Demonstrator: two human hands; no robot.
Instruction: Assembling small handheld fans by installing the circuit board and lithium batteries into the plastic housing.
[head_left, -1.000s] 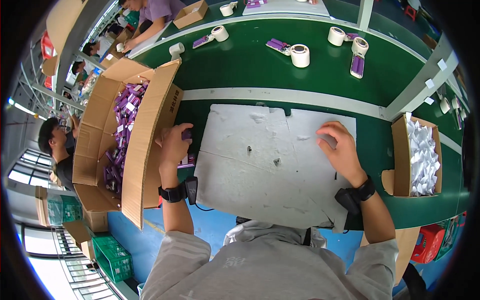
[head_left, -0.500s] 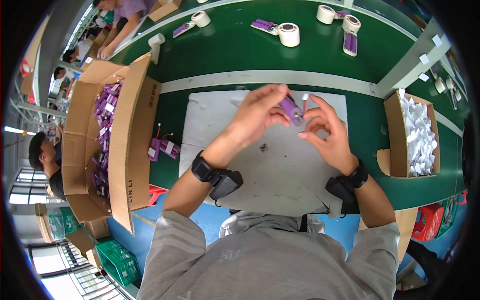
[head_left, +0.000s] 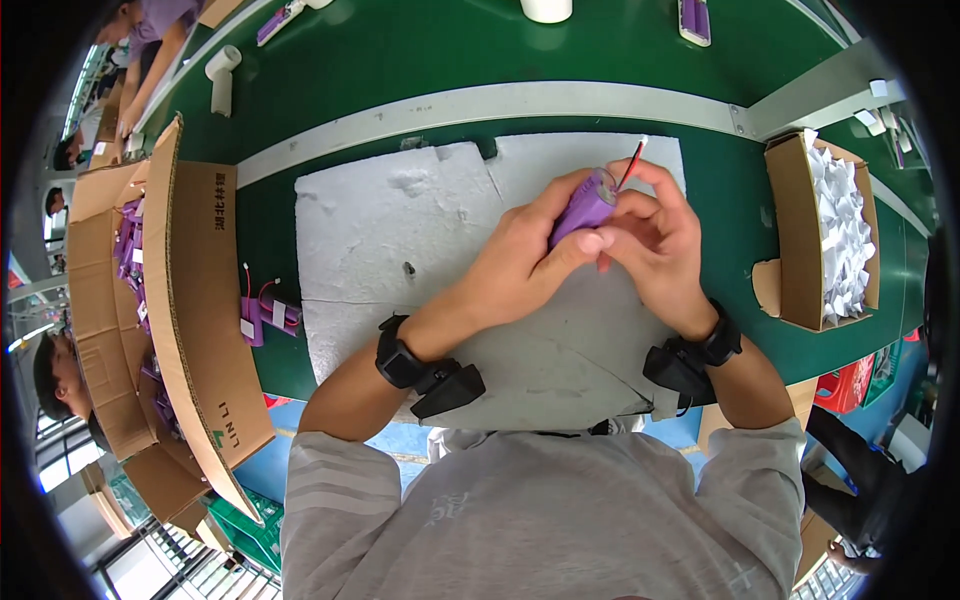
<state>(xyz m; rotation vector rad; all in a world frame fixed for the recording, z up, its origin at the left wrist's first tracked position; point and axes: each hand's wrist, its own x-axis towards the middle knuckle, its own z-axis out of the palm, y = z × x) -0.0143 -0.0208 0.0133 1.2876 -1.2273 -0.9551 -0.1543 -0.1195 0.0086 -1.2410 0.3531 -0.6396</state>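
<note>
My left hand (head_left: 535, 240) is closed around a purple-wrapped battery pack (head_left: 588, 205), tilted with one end pointing up and away. From that end a red and black wire lead (head_left: 631, 165) rises to a small white connector (head_left: 643, 141). My right hand (head_left: 662, 245) closes on the pack's right side, its thumb against the pack beside my left thumb and its index finger behind the lead. My fingers hide the pack's lower part. Both hands are above a white foam sheet (head_left: 370, 225) on the green table.
On the left stands a large open carton (head_left: 205, 300) of purple packs; two loose battery packs (head_left: 265, 318) lie beside it. A small carton (head_left: 795, 235) of folded white paper pieces (head_left: 845, 235) stands at right. Beyond the metal rail (head_left: 440, 112) are white cylindrical parts (head_left: 546, 8).
The view has shifted, so the cartons and rail appear farther left and higher. My right hand has closed in from beside the lead onto the battery pack, which now tilts upward.
</note>
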